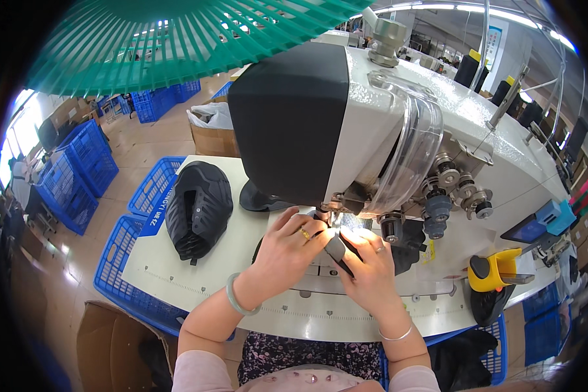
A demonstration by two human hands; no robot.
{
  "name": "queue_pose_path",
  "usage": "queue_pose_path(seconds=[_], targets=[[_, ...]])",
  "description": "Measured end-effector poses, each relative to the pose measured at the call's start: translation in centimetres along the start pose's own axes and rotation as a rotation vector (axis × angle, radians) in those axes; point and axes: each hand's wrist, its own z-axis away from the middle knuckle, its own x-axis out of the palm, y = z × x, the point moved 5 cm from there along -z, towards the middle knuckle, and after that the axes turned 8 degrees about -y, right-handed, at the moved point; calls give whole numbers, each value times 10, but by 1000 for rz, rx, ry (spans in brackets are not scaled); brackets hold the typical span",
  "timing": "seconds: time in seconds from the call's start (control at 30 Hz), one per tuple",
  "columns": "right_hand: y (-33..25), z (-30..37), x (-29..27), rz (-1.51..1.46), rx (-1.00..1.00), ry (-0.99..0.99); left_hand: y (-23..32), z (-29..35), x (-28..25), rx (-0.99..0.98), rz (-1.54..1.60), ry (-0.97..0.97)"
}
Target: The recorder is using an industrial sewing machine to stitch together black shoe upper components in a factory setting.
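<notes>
A black shoe upper piece lies under the lit needle area of a sewing machine. My left hand, with a ring and a pale green bangle, grips the piece from the left, fingertips close to the needle. From the other side my right hand presses and holds its edge with thumb and fingers. Part of the work is hidden under both hands. Left of the machine head rests a stack of black shoe uppers. More black material shows right of my right hand.
The pale table has a curved front edge. Thread tension dials jut out above its right side, near a yellow holder. Blue crates and a cardboard box stand at the left. A green fan guard overhangs the top.
</notes>
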Motion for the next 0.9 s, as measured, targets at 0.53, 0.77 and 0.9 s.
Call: queue_pose_path(seconds=[0.53,0.77,0.9], targets=[[2,6,6,-48,-35,19,-18,3,1,-120,263,84],[-7,6,5,-13,-25,-2,1,8,-1,21,-7,83],[-10,6,5,9,-17,-6,3,7,-2,24,-11,33]])
